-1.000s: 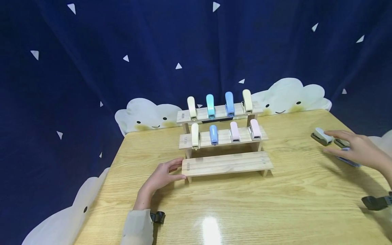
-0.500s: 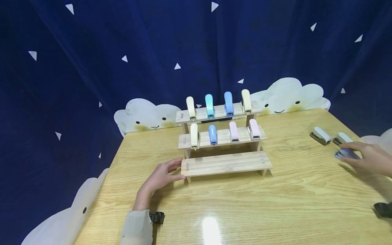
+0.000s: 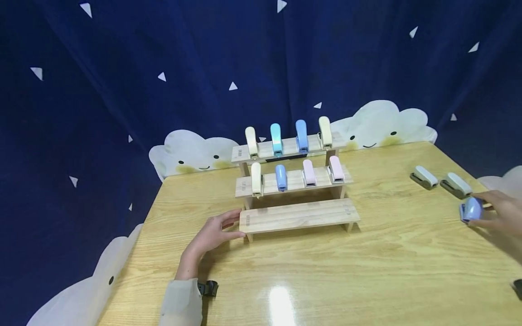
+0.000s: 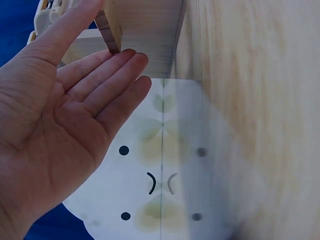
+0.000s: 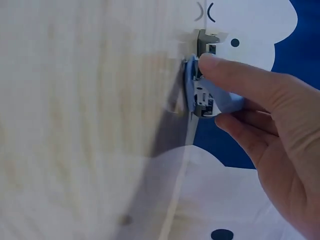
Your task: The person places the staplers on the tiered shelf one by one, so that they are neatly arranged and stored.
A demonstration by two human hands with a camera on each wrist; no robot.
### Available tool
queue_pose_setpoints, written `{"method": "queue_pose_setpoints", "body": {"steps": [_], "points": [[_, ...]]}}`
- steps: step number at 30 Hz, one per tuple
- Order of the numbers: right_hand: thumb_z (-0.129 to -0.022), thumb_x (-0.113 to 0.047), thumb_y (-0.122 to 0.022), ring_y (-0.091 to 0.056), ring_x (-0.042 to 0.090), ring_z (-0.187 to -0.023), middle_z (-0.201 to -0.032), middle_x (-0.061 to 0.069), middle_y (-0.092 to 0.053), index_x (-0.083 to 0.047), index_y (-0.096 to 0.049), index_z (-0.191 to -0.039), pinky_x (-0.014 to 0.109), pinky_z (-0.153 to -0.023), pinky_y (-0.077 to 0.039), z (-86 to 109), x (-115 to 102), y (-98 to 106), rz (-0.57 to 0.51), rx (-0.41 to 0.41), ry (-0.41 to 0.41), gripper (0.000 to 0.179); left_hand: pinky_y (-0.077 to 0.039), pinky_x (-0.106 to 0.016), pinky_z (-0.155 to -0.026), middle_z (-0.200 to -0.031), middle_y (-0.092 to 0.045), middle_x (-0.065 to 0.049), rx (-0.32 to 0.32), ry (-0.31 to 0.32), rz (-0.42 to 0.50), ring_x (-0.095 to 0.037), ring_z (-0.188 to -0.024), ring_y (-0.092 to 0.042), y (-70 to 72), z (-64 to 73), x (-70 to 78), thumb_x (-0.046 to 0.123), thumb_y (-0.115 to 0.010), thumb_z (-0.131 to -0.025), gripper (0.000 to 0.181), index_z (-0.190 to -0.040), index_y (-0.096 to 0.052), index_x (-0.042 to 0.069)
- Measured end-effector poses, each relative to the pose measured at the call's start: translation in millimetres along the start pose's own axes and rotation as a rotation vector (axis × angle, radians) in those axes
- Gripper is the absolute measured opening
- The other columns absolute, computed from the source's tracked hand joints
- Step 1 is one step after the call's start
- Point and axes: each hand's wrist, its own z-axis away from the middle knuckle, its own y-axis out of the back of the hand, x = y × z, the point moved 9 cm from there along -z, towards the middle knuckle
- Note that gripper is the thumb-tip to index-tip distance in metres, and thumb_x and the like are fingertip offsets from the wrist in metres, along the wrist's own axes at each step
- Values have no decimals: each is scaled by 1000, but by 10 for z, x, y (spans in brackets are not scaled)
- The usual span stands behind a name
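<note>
At the right of the table in the head view, my right hand (image 3: 501,210) pinches a blue stapler (image 3: 472,209) between thumb and fingers. The right wrist view shows this blue stapler (image 5: 227,95) from its end, close to the tabletop. My left hand (image 3: 216,233) rests against the left end of a three-tier wooden rack (image 3: 299,216), its fingers mostly straight in the left wrist view. Cream, turquoise and blue staplers stand on the top tier. The middle tier bears cream, blue and pink ones. On the lowest tier there is no stapler.
Two pale staplers lie beyond my right hand, one nearer the rack (image 3: 424,177) and one (image 3: 456,185) close to the blue stapler. The wooden table (image 3: 346,280) ends at a dark blue curtain (image 3: 212,54) with white cloud shapes.
My right hand has moved from above the loose staplers to the blue one, taken hold of it and turned it. My left hand keeps its place at the rack.
</note>
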Motion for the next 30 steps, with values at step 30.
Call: {"method": "queue_pose_setpoints", "body": {"steps": [30], "points": [[-44, -2, -93, -35, -31, -92, -101, 1, -63, 9, -61, -114, -9, -78, -32, -505, -1450, 450, -176, 291, 207, 77, -42, -45, -114, -150, -48, -13, -7, -29, 12, -31, -136, -50, 13, -2, 21, 32, -78, -82, 78, -148, -43, 11]]}}
